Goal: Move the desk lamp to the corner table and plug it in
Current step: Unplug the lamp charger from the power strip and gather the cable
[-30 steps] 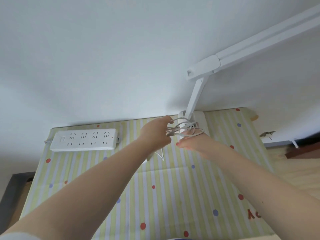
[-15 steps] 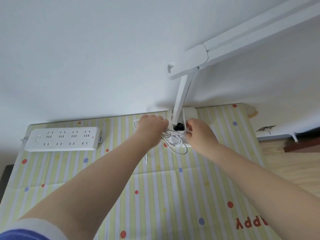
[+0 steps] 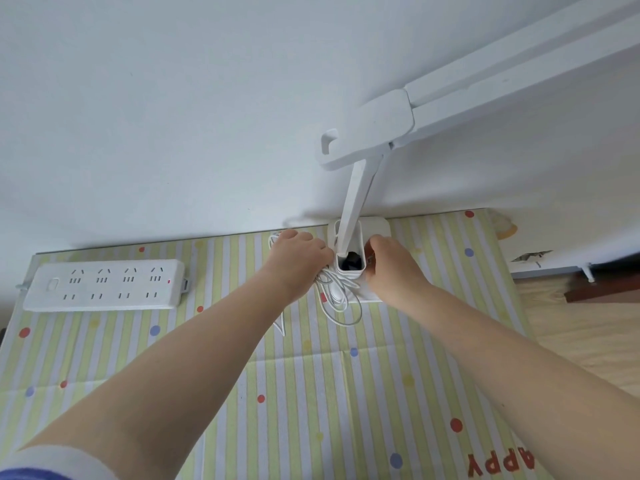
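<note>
Plain white wall (image 3: 173, 98) fills the whole upper view, lit softly and evenly, a faint shadow pooling along its foot. Below it, the desk (image 3: 498, 271) runs flush against that wall, covered in a cloth (image 3: 311, 393) of pale green and white stripes dotted red, blue and yellow, creased across the middle, red letters printed near its right corner. Off to the right, light wooden floor (image 3: 571, 323), a white baseboard (image 3: 540, 270) along the wall, and a dark reddish-brown piece (image 3: 606, 289) lying low beside it.
</note>
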